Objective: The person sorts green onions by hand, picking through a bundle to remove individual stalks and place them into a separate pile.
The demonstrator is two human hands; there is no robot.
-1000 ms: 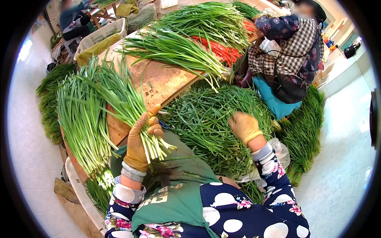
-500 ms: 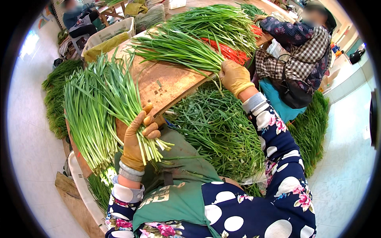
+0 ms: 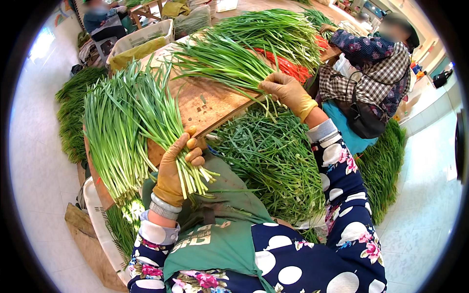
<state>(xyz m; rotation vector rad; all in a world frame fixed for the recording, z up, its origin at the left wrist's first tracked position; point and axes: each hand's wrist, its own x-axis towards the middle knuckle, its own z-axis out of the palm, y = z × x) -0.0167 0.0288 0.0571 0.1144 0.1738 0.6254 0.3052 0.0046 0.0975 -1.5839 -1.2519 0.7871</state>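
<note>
My left hand (image 3: 176, 168), in a tan glove, is closed round the pale stem ends of a bunch of garlic chives (image 3: 163, 119). The leaves of this bunch point away over the table's left side, beside a larger pile of garlic chives (image 3: 105, 136). My right hand (image 3: 288, 95), gloved too, pinches at the stem ends of another heap of garlic chives (image 3: 220, 61) on the table's right edge. Its fingertips are closed on some stalks there; a few thin leaves hang below it.
The wooden table (image 3: 200, 105) bears red ties (image 3: 288, 66) and a further chive pile (image 3: 273, 29). Loose greens (image 3: 268, 156) heap beneath its edge. A white crate (image 3: 100, 200) stands at lower left, another crate (image 3: 141, 44) beyond the table. A co-worker (image 3: 371, 63) sits at right, another person (image 3: 100, 22) far left.
My right hand has shifted a little left along the stem ends, its fingers now reaching in with a pinch. My left hand keeps its bunch. The whole view has shifted slightly.
</note>
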